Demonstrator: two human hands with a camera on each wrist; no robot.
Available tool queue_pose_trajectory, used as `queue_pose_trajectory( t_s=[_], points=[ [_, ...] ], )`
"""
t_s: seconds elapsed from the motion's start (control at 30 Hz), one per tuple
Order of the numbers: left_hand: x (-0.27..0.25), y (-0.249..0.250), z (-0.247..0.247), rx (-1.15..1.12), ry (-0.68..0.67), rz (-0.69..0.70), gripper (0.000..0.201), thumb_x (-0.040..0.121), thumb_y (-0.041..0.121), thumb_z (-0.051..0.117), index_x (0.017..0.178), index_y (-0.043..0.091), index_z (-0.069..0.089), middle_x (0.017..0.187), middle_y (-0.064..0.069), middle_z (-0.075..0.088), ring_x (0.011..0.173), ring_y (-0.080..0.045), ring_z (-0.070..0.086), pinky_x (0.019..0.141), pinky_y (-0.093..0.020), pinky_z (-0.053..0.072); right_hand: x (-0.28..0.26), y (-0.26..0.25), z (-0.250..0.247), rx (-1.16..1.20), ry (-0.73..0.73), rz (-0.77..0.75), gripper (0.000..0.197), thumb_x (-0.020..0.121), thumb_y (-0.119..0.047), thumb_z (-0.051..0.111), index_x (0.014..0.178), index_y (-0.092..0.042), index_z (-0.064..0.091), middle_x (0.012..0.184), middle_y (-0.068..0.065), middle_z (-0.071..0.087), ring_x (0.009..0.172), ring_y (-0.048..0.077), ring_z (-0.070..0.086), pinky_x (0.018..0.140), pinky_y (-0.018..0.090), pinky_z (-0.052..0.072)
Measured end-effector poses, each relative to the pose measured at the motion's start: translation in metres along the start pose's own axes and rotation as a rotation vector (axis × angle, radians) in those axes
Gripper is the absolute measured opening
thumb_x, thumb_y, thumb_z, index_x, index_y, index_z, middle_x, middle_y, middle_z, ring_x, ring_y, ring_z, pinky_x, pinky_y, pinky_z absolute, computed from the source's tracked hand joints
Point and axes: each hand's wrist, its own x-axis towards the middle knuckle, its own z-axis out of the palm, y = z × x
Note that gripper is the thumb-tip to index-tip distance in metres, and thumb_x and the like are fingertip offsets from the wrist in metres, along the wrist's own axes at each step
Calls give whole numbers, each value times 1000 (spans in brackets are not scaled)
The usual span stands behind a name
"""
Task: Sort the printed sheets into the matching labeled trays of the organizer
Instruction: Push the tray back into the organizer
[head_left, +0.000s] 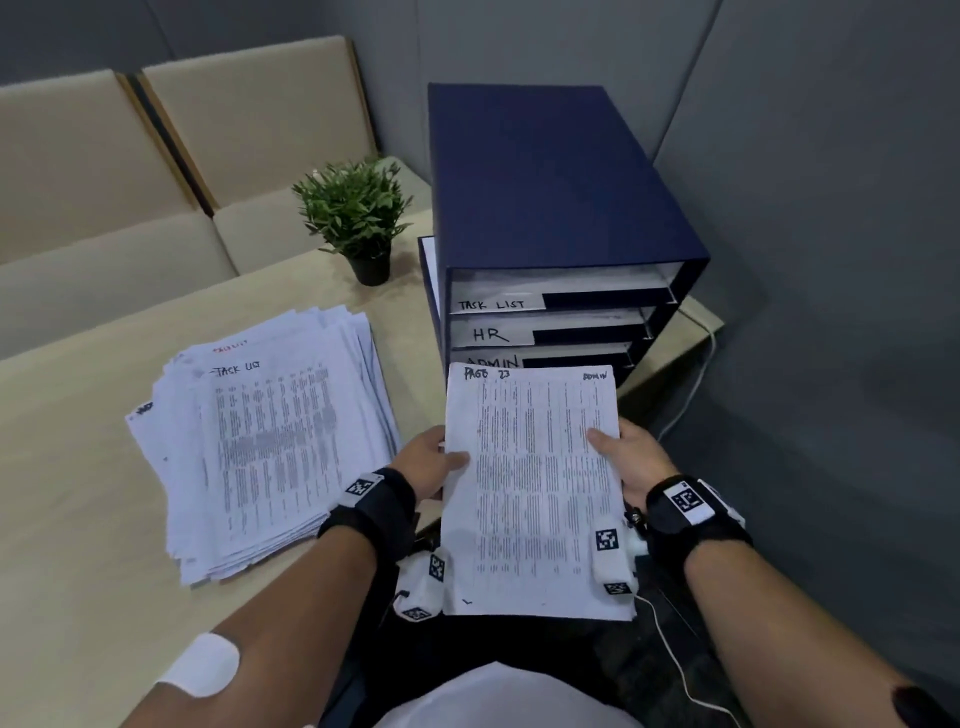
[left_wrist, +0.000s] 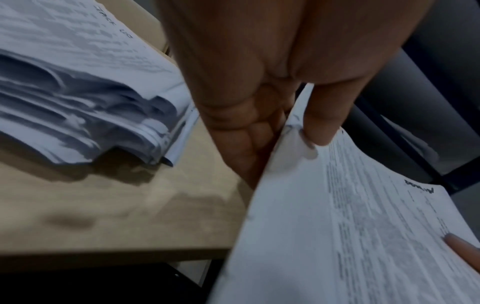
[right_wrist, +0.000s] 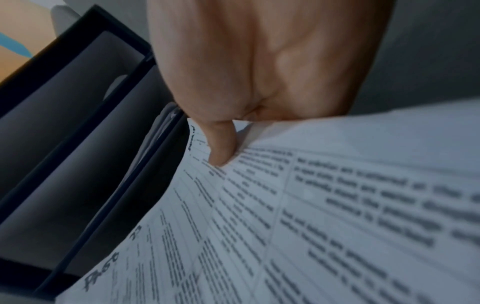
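Pinching the ADMIN-marked sheet (head_left: 535, 483) by its side edges, left hand (head_left: 428, 460) and right hand (head_left: 631, 457) keep it flat before the ADMIN tray (head_left: 571, 359), probably for sliding in

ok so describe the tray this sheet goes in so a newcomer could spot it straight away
Find the dark blue organizer at the table's far right corner, beside the potted plant. Its front shows three stacked trays with handwritten labels. The ADMIN tray is the lowest, under HR and TASK LIST.
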Motion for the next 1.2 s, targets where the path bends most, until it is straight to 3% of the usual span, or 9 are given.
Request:
queue_pose_trajectory(
  t_s=[0.23,0.33,0.4,0.63,0.77,0.83,0.93,1.07,1.2],
  points=[
    [16,9,28,-101,105,44,30,93,5,53,123,10,58,118,-10,66,104,-30,64,96,-50,49,9,-13,-29,24,-67,-27,20,97,-12,54,116,-12,61,113,11,69,101,27,68,85,43,54],
    [20,17,34,-175,190,65,24,94,7,53,118,11,57,113,-10,66,81,-20,62,72,-30,51,12,-13,-38,-19,-156,13,25,98,-7,50,121,-10,58,115,14,68,102,29,67,84,44,55],
    [21,21,38,-201,215,80,23,94,7,53,117,9,56,112,-13,66,73,-20,59,64,-27,45,15,-17,-40,-14,-151,5,25,98,-7,50,121,-10,58,115,13,68,100,28,68,79,42,56],
    [16,28,44,-89,161,70,41,89,-3,54,127,12,46,116,-14,64,98,-29,63,89,-44,51,30,-49,-33,137,-79,-67,24,100,-8,48,121,-12,57,111,8,68,99,23,67,74,37,56],
    [25,36,43,-127,307,111,32,89,-2,47,115,14,54,110,-14,66,95,-32,63,88,-47,51,40,-52,-34,123,-178,-48,27,97,-12,54,124,-8,55,120,14,66,106,28,65,90,45,53],
    [31,42,43,-177,363,128,32,87,-1,47,111,17,55,110,-10,67,98,-31,64,90,-48,52,42,-48,-39,34,-267,13,27,97,-12,53,124,-8,56,119,14,66,98,27,66,77,38,57],
    [35,48,45,-237,368,132,33,86,-3,48,115,12,53,106,-11,64,83,-25,62,73,-37,52,45,-40,-46,-66,-283,48,27,99,-10,48,125,-12,56,105,9,68,75,22,62,54,28,49],
    [39,51,54,-264,295,91,42,87,-11,44,123,10,46,100,-8,56,70,-24,54,52,-30,52,54,-44,-47,19,-184,-31,24,100,-12,47,123,-16,56,102,9,67,66,20,59,52,27,46],
    [45,57,53,-275,413,105,40,88,-13,36,123,5,45,87,-7,52,58,-20,48,44,-26,47,50,-49,-46,-109,-291,28,17,101,-17,47,115,-17,56,68,8,61,42,13,50,41,21,38]
  ],
)
